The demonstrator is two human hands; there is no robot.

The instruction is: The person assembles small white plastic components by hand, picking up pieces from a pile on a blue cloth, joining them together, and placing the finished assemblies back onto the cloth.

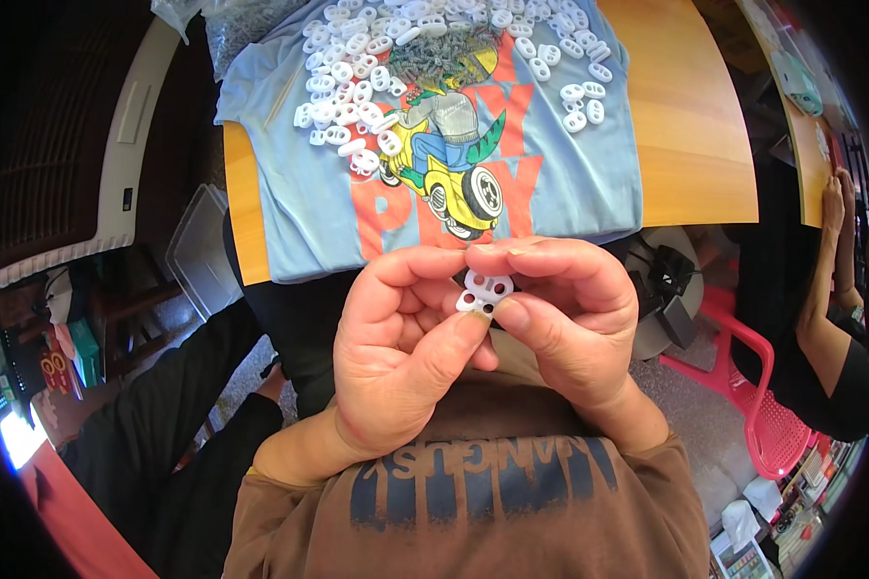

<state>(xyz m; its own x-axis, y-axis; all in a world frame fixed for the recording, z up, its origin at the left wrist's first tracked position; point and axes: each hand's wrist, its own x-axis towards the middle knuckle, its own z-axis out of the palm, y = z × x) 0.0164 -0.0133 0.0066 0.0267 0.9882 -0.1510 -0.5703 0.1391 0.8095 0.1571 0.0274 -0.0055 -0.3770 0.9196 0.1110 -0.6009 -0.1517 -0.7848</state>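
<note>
- Pinching one white piece (483, 294) between both hands, just off the near edge of the blue shirt (589, 183); the piece has several holes and looks like two parts set close together.
- The left hand (401, 343) has its grip narrow, thumb against the piece's lower side; the right hand (574, 318) closes thumb and forefinger on it from the right.
- This piece seems midway through handling: both hands are on it, and whether its parts are fully joined cannot be told.
- Plenty appears left: loose white pieces (343, 92) crowd the far left of the shirt, around a heap of grey bits (444, 58), too small to make out singly. A smaller cluster (579, 106) sits toward the shirt's far right; which pieces are done, I cannot tell.
- The shirt, printed with a figure on a yellow scooter, covers much of a wooden desk (690, 116), whose bare top shows right of the shirt.
- A clear bag (246, 39) lies by the shirt's far left corner.
- Well right of the shirt, a co-worker's arm (826, 299) reaches to another surface; a pink chair (763, 425) stands nearer, on a speckled floor (719, 482).
</note>
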